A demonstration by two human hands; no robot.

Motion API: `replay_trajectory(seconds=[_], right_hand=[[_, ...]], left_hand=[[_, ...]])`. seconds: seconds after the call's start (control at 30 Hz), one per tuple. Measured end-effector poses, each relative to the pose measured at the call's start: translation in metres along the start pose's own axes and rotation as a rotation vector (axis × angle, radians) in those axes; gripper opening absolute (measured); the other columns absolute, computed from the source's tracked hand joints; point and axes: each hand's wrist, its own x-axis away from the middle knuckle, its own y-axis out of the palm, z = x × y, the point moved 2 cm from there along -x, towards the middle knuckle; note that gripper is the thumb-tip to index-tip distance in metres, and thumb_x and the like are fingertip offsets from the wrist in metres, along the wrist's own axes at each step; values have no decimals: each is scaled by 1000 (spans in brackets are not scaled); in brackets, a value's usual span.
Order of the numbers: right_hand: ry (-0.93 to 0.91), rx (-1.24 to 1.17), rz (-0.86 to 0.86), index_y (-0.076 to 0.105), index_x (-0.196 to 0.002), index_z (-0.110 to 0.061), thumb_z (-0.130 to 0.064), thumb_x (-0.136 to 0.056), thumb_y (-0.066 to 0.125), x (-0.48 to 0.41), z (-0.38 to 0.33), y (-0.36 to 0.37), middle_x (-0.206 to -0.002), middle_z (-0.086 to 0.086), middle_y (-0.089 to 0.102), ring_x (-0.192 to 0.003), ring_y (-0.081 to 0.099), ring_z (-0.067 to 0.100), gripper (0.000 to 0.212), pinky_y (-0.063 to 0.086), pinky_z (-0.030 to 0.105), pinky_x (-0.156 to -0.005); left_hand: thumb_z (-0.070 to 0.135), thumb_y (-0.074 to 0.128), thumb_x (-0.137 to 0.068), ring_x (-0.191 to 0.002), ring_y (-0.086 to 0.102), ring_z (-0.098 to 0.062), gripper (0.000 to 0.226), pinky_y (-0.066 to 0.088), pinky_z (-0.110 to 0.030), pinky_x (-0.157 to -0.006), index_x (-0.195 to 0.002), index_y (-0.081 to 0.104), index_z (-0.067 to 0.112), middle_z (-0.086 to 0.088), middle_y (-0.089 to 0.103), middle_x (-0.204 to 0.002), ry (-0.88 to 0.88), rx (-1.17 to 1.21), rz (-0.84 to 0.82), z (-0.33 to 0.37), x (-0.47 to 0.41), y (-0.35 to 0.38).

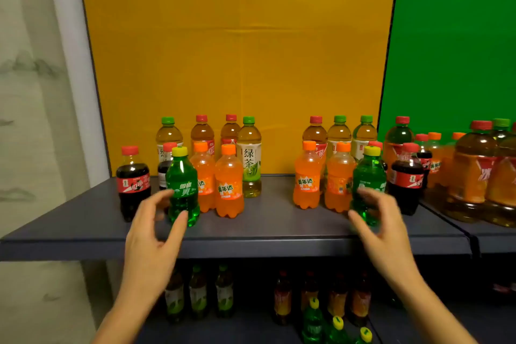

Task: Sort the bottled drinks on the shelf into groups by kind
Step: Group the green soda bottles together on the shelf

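Head camera shows both hands spread-fingered, holding nothing. Just beyond the left hand's (156, 229) fingertips stands the left green soda bottle (183, 187). The blurred right hand (382, 220) hovers at the right green soda bottle (368, 176). Both bottles are upright on the shelf (279, 226). Small, full plastic bottles are likely stiff, smooth and fairly light. The labelled waist looks best to grip, clear of the orange soda bottle (229, 184) alongside.
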Motion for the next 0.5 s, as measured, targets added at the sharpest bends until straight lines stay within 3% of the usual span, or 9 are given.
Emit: replay_trajectory(seconds=[0.1,0.2,0.37,0.5], right_hand=[[19,112,249,37,-134,-7,-21,-81,70,-36,8,1,-134,13,41,-126,36,25,64,29,33,-104],[158,84,270,28,-140,-4,-23,-77,73,-55,18,10,-141,17,33,-133,29,29,80,25,39,-110],[303,8,266,25,-140,-8,-21,-70,78,-62,46,19,-141,15,32,-132,32,28,89,29,41,-109],[433,-86,186,29,-136,-10,-23,-68,80,-62,60,22,-134,14,47,-122,47,29,86,40,42,-99]], left_hand=[[25,68,-79,-131,34,-20,70,33,-41,-108,-138,33,13,-5,36,-142,20,-149,31,-14,-37,16],[33,75,-72,-134,29,-28,89,29,-43,-109,-140,26,6,-15,31,-143,-76,-231,18,-33,-59,32],[30,81,-65,-125,41,-34,92,41,-48,-99,-135,28,2,-18,37,-134,-160,-215,-8,-63,-69,46],[24,81,-66,-118,45,-35,84,42,-47,-91,-130,33,-1,-20,40,-129,-183,-215,-7,-76,-71,52]])
